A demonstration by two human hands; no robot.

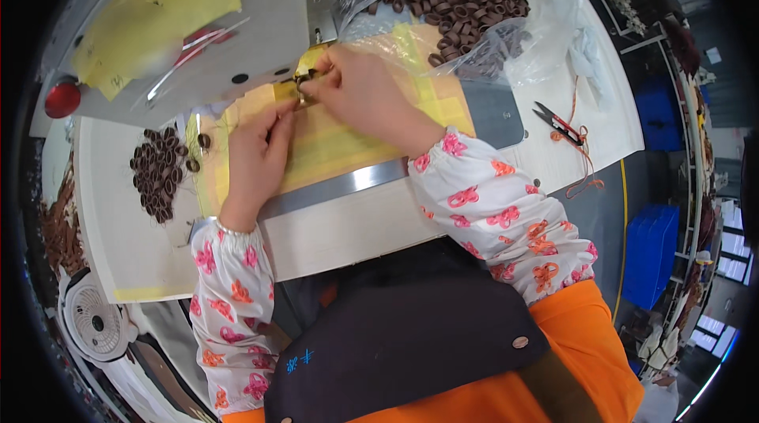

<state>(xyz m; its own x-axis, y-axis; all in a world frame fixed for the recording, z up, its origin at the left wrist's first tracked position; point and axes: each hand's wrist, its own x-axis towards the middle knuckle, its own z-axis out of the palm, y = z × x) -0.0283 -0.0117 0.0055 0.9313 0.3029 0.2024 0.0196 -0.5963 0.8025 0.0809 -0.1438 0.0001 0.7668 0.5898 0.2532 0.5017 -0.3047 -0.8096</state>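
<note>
Dozens of small, dark brown oval rings (474, 0) lie heaped in a crumpled clear plastic bag (494, 51) beyond our right hand (360, 91), and we have another loose pile of brown rings (160, 174) to our left on the white table (348, 243). With that right hand we pinch a small dark brown piece (303, 77) at the pale grey sewing machine (273, 20); our left hand's (259, 150) fingertips sit just beside it, and we cannot tell whether they grip anything.

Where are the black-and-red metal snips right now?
In the head view, the black-and-red metal snips lie at the right on the white tabletop, just right of the smooth gray panel.
</note>
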